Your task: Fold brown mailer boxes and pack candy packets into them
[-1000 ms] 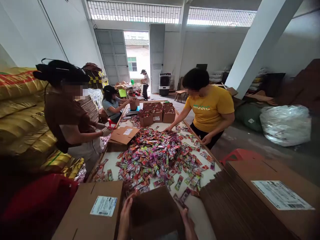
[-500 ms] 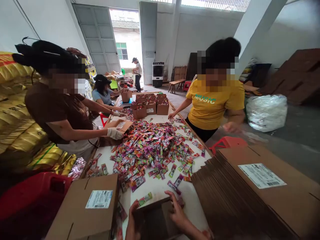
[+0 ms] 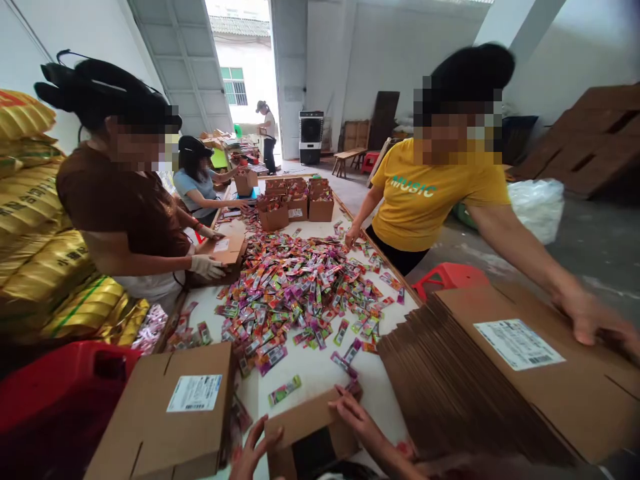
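Note:
At the bottom centre, an open cardboard box (image 3: 303,419) stands on the white tabletop (image 3: 293,373). My left hand (image 3: 256,448) grips its left edge, fingers bent over the rim. My right hand (image 3: 356,419) holds the far right corner, fingertips at the top edge. The box's inside is dark, and its lower part is cut off by the frame. A green packet (image 3: 285,391) lies just beyond the box. Farther out is a big heap of small colourful packets (image 3: 295,287).
Flat cartons lie at left (image 3: 170,407) and in a tall stack at right (image 3: 500,360). A person in yellow (image 3: 430,193) has a hand on that stack. A person in brown (image 3: 125,207) holds a flattened carton. Filled boxes (image 3: 320,208) stand at the far end.
The box in my hands has tipped, showing more of its far wall. The person in yellow has reached over the right stack. The person in brown has drawn the carton back.

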